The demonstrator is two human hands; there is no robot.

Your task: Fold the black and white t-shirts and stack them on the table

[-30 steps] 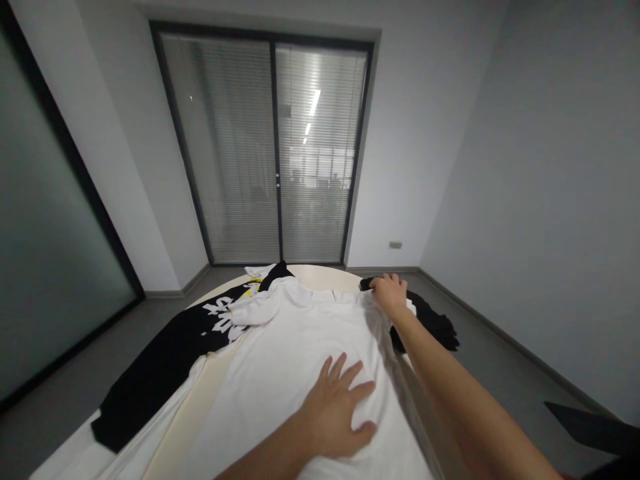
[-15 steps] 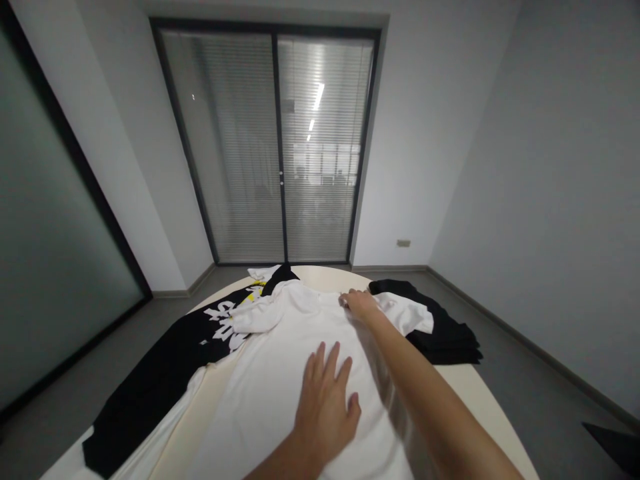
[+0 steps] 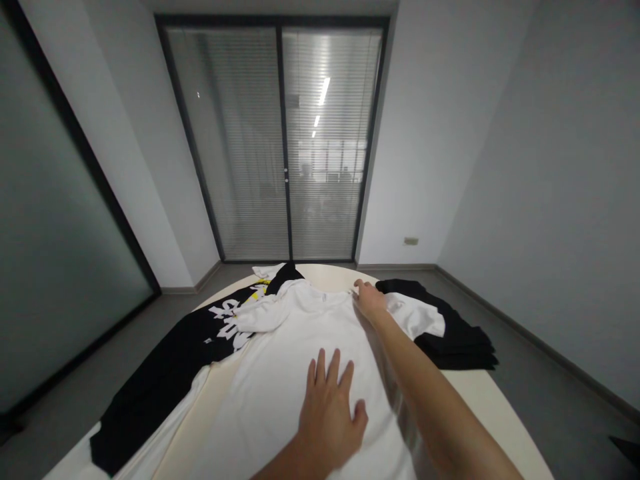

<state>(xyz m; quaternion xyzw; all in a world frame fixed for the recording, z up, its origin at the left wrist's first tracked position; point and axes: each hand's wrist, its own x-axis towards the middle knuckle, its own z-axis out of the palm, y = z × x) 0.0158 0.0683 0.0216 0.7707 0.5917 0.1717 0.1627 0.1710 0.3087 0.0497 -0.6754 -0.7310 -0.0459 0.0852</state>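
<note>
A white T-shirt (image 3: 280, 373) lies spread out on the pale round table, its collar towards the far edge and a small label showing inside the neck. My left hand (image 3: 331, 410) rests palm down on the middle of the shirt, fingers spread. Farther away, my right hand (image 3: 371, 299) is at the shirt's right shoulder beside the collar, fingers curled in and closed on the fabric there. The right sleeve sticks out past that hand and overlaps a stack of black garments (image 3: 457, 340).
Black clothing with white and yellow print (image 3: 165, 367) lies along the table's left side, with white cloth under it. Bare tabletop (image 3: 475, 400) shows at the right. Beyond stand glass doors with blinds (image 3: 325, 160) and a wall outlet (image 3: 411, 241).
My right hand has moved slightly right along the shoulder, and the collar looks more spread, its label now plainer. My left hand stays flat on the shirt. The view has shifted slightly.
</note>
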